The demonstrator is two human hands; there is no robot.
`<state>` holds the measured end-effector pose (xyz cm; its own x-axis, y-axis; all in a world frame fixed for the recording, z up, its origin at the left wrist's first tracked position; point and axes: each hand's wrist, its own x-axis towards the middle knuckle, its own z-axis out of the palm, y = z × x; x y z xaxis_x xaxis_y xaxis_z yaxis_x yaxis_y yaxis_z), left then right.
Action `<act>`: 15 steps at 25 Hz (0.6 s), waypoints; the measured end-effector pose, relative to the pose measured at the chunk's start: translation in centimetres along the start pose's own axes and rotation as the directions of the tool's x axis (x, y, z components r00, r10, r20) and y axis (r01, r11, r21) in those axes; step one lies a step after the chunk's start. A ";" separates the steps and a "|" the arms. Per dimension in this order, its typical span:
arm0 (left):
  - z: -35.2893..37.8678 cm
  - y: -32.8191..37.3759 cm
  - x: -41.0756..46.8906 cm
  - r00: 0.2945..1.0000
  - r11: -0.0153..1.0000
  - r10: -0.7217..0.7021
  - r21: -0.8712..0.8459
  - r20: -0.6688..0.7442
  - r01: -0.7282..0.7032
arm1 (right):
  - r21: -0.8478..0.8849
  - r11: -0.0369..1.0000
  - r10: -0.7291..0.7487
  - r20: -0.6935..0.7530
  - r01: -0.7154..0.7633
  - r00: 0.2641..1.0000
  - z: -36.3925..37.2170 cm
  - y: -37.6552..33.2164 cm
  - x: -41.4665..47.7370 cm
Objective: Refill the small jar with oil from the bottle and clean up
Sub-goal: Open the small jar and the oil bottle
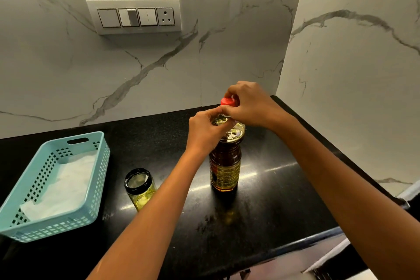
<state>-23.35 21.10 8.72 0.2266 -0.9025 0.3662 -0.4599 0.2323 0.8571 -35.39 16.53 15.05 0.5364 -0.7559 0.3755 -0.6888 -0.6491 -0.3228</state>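
Observation:
A tall oil bottle [225, 166] with dark amber oil and a gold label stands upright on the black counter [261, 207]. My left hand [204, 132] grips its shoulder and neck. My right hand [252, 104] pinches the red cap [227, 101] at the bottle's top. Whether the cap is off the neck I cannot tell. The small glass jar [139, 186], open with a dark rim, stands to the left of the bottle, partly behind my left forearm; it holds some yellowish oil.
A light blue perforated basket [95, 191] with white paper towels [66, 186] in it sits at the left of the counter. Marble walls rise behind and at the right. The counter's front edge runs diagonally at lower right. A switch panel [134, 17] hangs on the back wall.

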 end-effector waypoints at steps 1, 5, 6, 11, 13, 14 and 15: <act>0.0 0.1 0.0 1.000 1.000 -0.005 -0.006 -0.002 0.005 | 0.048 0.999 -0.010 0.032 0.009 0.999 -0.2 0.0 0.0; 0.1 0.1 -0.1 1.000 1.000 -0.018 -0.012 -0.003 0.018 | 0.164 0.986 -0.027 0.015 0.024 1.000 -0.9 0.0 -0.2; 0.1 0.1 -0.1 1.000 1.000 -0.020 -0.015 -0.003 0.020 | 0.207 0.978 -0.010 -0.056 0.021 0.998 -0.9 0.1 -0.4; 0.2 0.1 -0.3 1.000 1.000 0.008 -0.002 -0.010 -0.008 | 0.639 0.749 0.426 -0.262 -0.176 0.866 2.2 3.1 -3.2; 0.2 0.2 -0.4 1.000 1.000 0.010 -0.010 -0.012 -0.010 | 0.699 0.645 0.582 -0.188 -0.309 0.791 5.2 5.1 -5.3; 0.2 0.2 -0.4 1.000 1.000 0.015 -0.012 -0.015 -0.015 | 0.690 0.618 0.629 -0.147 -0.376 0.764 6.9 6.0 -6.5; 0.2 0.1 -0.4 1.000 1.000 0.021 -0.011 -0.018 -0.021 | 0.664 0.604 0.665 -0.116 -0.440 0.738 8.6 6.8 -7.6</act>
<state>-23.67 21.42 8.61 0.2326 -0.8906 0.3908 -0.4553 0.2554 0.8529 -40.01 17.12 2.51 -0.1188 -0.9794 0.1635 -0.3280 -0.1167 -0.9374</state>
